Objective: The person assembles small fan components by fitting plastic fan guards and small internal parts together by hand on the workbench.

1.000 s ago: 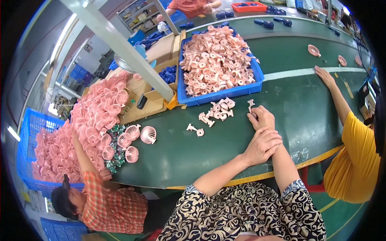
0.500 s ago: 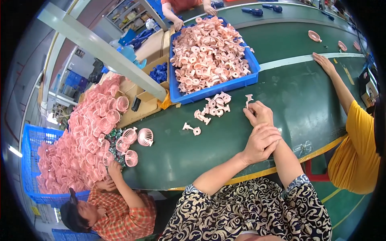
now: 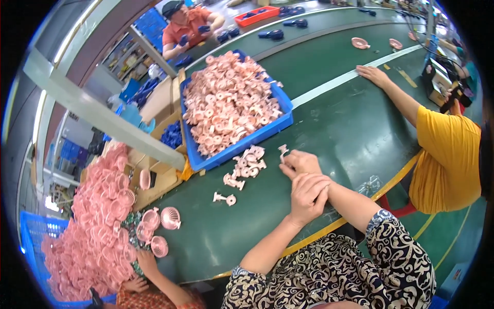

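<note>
My right hand point(image 3: 302, 164) rests on the green work surface point(image 3: 247, 226), its fingertips closed on a small pale pink plastic part point(image 3: 282, 149) with a T-shaped end. My left hand point(image 3: 310, 194) lies across my right wrist, its fingers wrapped around it. Just left of my hands is a loose cluster of similar pink parts point(image 3: 250, 160), with one or two more lying nearer to me. Beyond the cluster stands a blue tray point(image 3: 247, 147), heaped with such parts point(image 3: 231, 103).
At the left, pink round slatted cages point(image 3: 103, 201) are piled over a blue crate point(image 3: 31, 232); a co-worker's hands touch the pile. A metal post point(image 3: 113, 116) slants beside the tray. A person in yellow point(image 3: 447, 149) rests a hand at the right; another sits across the belt.
The view has turned, so the scene has shifted left and down, and the person across the belt shows more fully. My hands keep the same hold on the pink part and wrist.
</note>
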